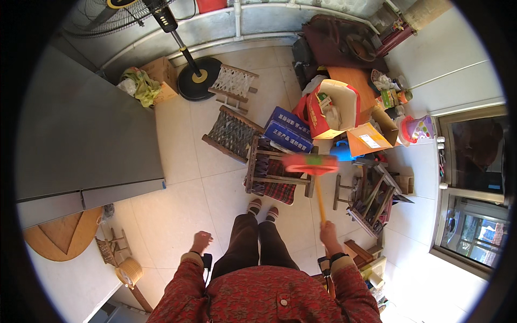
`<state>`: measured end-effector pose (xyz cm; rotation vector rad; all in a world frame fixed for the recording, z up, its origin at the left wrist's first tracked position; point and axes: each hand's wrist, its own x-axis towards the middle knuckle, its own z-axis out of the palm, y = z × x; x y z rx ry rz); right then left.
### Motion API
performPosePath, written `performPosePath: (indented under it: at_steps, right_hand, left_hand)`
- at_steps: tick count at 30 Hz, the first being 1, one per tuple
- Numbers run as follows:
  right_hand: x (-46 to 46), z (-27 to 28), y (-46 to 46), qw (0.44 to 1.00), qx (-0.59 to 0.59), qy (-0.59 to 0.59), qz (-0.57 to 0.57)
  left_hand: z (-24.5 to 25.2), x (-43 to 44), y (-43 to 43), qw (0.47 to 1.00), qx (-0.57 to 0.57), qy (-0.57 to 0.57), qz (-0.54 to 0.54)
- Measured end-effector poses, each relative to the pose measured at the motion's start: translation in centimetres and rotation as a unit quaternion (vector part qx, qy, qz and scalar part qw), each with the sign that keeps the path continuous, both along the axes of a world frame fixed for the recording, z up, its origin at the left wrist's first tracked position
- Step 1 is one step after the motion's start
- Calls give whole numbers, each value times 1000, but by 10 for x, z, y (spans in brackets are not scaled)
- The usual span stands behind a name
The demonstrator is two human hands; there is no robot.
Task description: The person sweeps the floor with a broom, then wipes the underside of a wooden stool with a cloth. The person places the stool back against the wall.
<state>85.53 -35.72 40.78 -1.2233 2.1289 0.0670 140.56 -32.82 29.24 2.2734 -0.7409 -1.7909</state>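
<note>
My right hand [329, 235] is closed around the yellow handle of a long tool with a red plastic head [311, 164], blurred by motion. That head is raised in front of a wooden stool frame [282, 181], beside a red plaid cushion [284, 191]. My left hand [201, 241] hangs at the left of my legs with its fingers curled and nothing seen in it. Ahead of my feet are a woven-strap folding stool [234, 131], a second one with white webbing [235, 80], and a blue printed box [287, 129].
A standing fan's round base [198, 78] is near the back wall. A grey cabinet [89, 133] stands left. Right are a red and yellow carton [349, 107], an open cardboard box [369, 139], a blue plastic container [343, 151] and piled wooden stools [373, 198]. A wicker basket [131, 271] is lower left.
</note>
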Motion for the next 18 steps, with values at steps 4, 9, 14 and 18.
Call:
performPosePath:
  at_steps: [4,9,14,18]
  right_hand:
    - [95,18,-11,962,17,-260,86]
    - [122,43,-40,953,44,-250,167]
    - [-15,-17,-8,990,9,-142,-11]
    - [-124,-36,65,987,-59,9,-151]
  left_hand:
    - [7,-28,0,996,32,30,-80]
    - [7,-20,-37,994,-20,19,-104]
    - [18,-4,-61,996,-48,-33,-69]
    - [25,-9,-52,996,-33,-23,-77]
